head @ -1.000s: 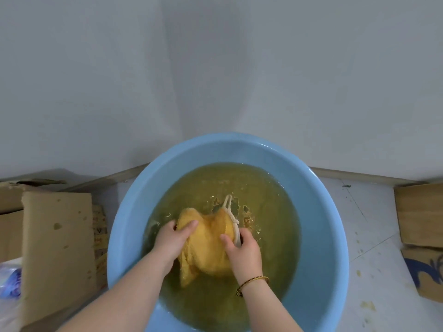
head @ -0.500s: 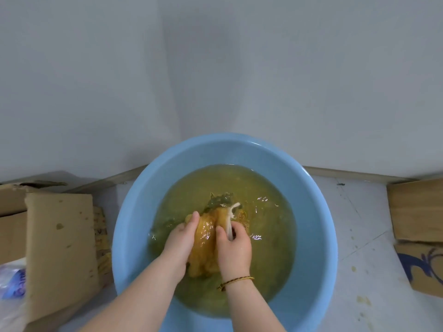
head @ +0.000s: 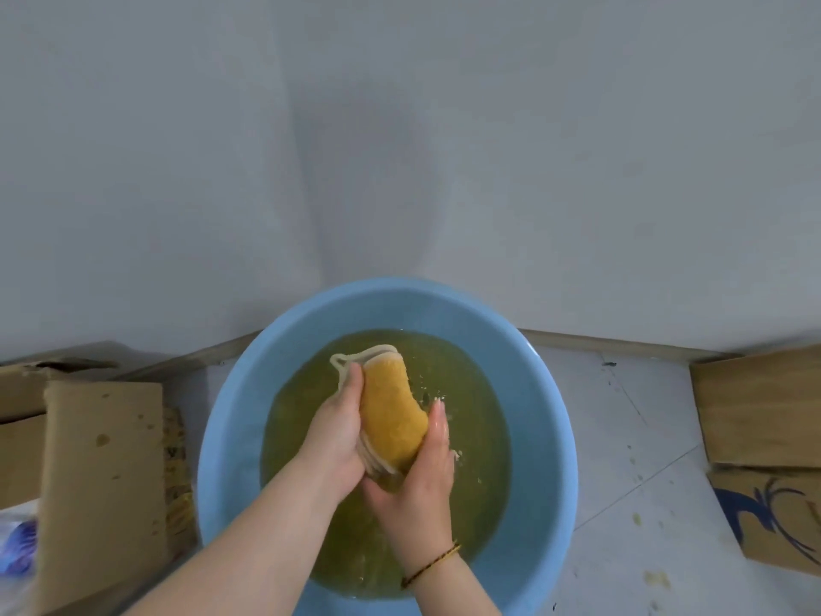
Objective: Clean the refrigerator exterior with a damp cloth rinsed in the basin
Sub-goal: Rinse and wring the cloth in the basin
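Note:
A round blue basin sits on the floor against a white wall, holding murky yellow-green water. Above the water I hold a folded orange-yellow cloth with a pale edge and a cord loop at its far end. My left hand grips the cloth's left side. My right hand cups it from below and the right, a thin braided bracelet on that wrist. Droplets fall beside the cloth.
Flattened cardboard and a box lie at the left, with a plastic bag at the left edge. More cardboard boxes stand at the right. The pale tiled floor carries small stains. The white wall rises directly behind the basin.
The cloth was being rubbed in the water by both hands; now it is folded together and lifted clear of the surface, and water drips from it.

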Available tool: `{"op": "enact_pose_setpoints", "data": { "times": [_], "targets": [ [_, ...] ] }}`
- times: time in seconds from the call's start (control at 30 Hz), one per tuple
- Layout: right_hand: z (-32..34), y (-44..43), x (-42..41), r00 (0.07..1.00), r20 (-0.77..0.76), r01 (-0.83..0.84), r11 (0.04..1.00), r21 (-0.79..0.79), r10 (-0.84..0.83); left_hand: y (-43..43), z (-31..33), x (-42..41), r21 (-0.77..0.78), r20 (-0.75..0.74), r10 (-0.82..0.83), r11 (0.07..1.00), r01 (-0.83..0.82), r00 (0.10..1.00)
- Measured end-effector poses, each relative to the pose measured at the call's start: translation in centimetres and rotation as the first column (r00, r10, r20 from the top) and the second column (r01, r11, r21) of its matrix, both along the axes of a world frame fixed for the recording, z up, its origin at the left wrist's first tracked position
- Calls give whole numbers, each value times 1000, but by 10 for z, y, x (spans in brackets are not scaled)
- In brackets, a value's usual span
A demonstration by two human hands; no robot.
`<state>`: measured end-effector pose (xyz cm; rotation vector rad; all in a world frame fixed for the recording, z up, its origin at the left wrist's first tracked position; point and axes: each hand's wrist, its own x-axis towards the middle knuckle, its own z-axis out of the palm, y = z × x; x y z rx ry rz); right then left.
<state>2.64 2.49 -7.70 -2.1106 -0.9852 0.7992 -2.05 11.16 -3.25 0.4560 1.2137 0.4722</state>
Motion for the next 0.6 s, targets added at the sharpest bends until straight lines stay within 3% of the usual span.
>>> {"op": "enact_pose_setpoints", "data": {
  "times": [0.03,0.1,0.17,0.23,0.27,0.37,0.5,0.6],
  "targets": [
    [0,2,4,993,-121,0,1000,-9,-2,-1,1,1,-14,23,23,1000,-23,999],
    [-3,5,14,990,-135,-44,999,-22,40,2,-1,1,-69,83,96,994,-90,992],
    [-5,11,21,971,171,-172,985,25,166,7,-3,-2,-109,153,140,986,-124,978],
    [-13,13,30,845,496,-260,964,54,200,12,-10,-9,-177,262,131,980,-86,956],
    [-18,14,35,780,596,-291,954,76,190,13,-11,-12,-181,301,71,983,-16,951],
    [-29,17,56,625,764,-412,899,151,159,15,-15,-19,-122,213,-262,949,292,941],
    [-29,24,72,495,836,-626,765,153,238,15,-19,-23,-163,226,-547,794,585,806],
    [-21,31,75,320,904,-744,666,56,282,14,-22,-22,-133,257,-699,658,741,667]
  ]
}}
